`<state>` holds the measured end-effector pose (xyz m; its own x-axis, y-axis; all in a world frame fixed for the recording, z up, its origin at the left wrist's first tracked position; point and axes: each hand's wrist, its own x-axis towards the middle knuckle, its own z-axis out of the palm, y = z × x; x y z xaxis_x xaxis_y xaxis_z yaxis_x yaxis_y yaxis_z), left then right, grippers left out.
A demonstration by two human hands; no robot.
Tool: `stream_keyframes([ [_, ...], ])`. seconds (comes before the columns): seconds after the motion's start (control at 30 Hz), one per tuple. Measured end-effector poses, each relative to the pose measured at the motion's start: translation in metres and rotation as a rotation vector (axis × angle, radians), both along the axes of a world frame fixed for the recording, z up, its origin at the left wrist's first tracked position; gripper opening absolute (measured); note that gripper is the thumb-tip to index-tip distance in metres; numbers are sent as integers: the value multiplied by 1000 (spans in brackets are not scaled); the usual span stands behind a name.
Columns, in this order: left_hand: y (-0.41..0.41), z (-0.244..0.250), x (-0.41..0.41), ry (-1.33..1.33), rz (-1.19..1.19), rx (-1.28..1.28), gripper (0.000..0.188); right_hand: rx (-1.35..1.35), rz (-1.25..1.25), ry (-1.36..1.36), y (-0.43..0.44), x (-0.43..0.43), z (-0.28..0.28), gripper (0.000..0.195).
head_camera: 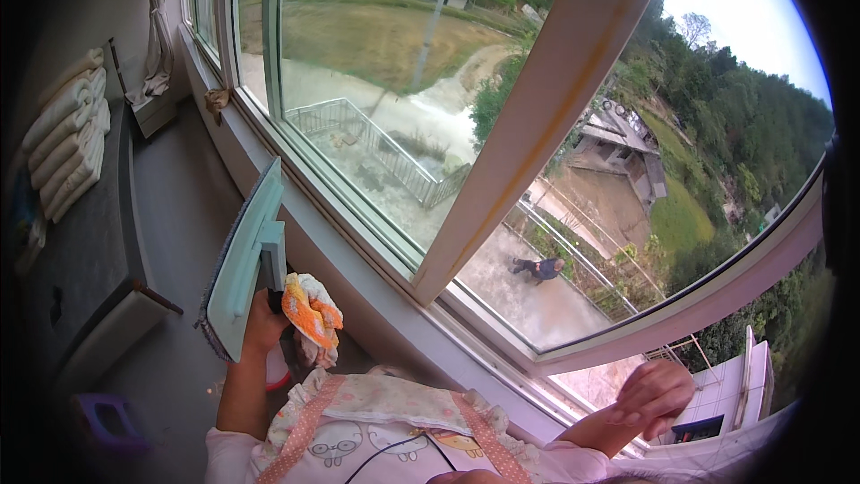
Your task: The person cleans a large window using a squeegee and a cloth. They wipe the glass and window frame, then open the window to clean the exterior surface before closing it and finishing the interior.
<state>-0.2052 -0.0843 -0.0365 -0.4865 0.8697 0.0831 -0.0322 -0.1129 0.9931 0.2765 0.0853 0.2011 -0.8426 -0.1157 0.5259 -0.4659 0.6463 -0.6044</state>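
Note:
My left hand (267, 324) grips the dark handle of a window-cleaning tool (248, 262) with a pale green flat head. The head stands nearly upright, and a grey fibre pad runs along its far edge. An orange and white cloth (314, 309) hangs beside the same hand, bunched against the handle. My right hand (655, 395) is over the gap beside the tilted-out window sash (672, 323). Its fingers are loosely bent and apart at the tips, with nothing visible in them. A rust-streaked white window post (537, 128) rises between the panes.
The window sill (322, 249) runs diagonally before me, with a crumpled brown item (216, 102) at its far end. Folded cream quilts (74, 128) lie on a dark bed base (94, 228) at left. A purple plastic stool (111, 420) stands below. Outside, a person (541, 270) is on the pavement.

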Motion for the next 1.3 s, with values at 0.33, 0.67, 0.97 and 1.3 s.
stream_keyframes([
  [0.33,1,-34,22,117,123,-123,36,-986,-499,190,200,8,-92,35],
  [0.67,2,0,86,195,383,-50,46,-903,69,-439,207,-180,-170,51],
  [0.97,-6,16,106,162,272,-84,48,-827,169,-257,183,-191,-185,60],
  [1.3,4,24,116,54,205,14,33,-956,-10,-331,174,-146,-191,56],
])
